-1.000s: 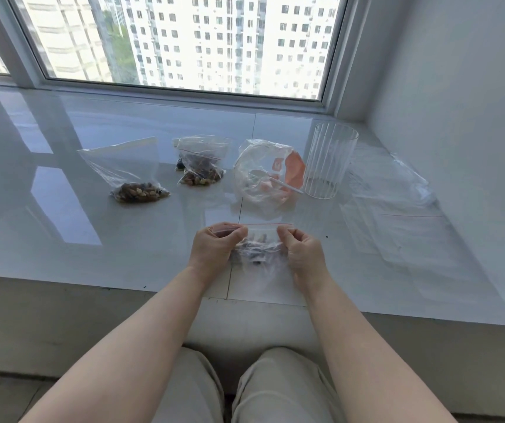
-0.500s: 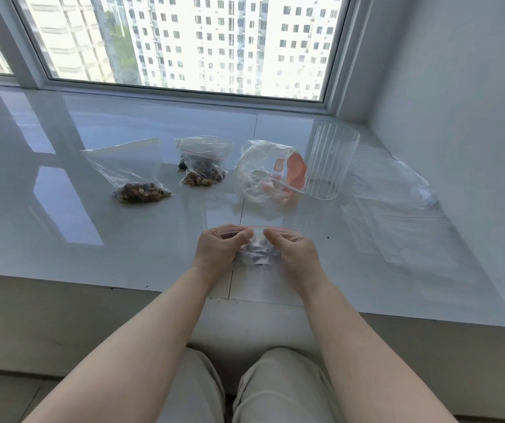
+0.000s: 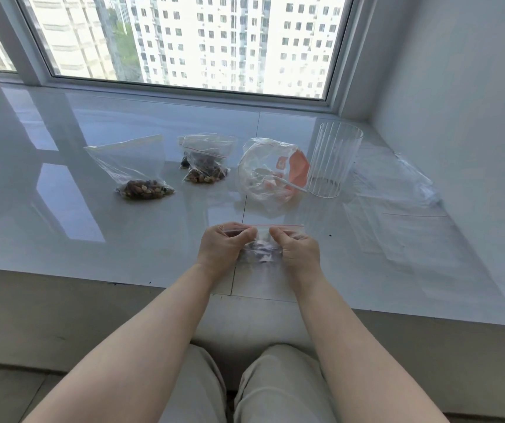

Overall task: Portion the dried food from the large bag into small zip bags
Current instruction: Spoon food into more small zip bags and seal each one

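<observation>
at the centre of the frame, the left hand (image 3: 223,248) and right hand (image 3: 297,251) pinch the small zip bag (image 3: 262,253) along its red-lined top; their fingertips have drawn closer together, so sealing looks nearly finished. the large bag (image 3: 271,169) lies behind.

Small zip bag (image 3: 260,250): clear, red zip strip along top, dark dried pieces at the bottom; upright near the sill's front edge, pinched at the top. Two filled zip bags (image 3: 137,170) (image 3: 207,160) farther back, left (brown nuts pooled low). Large bag (image 3: 271,169): crumpled clear and orange plastic, centre, nearly empty.
</observation>
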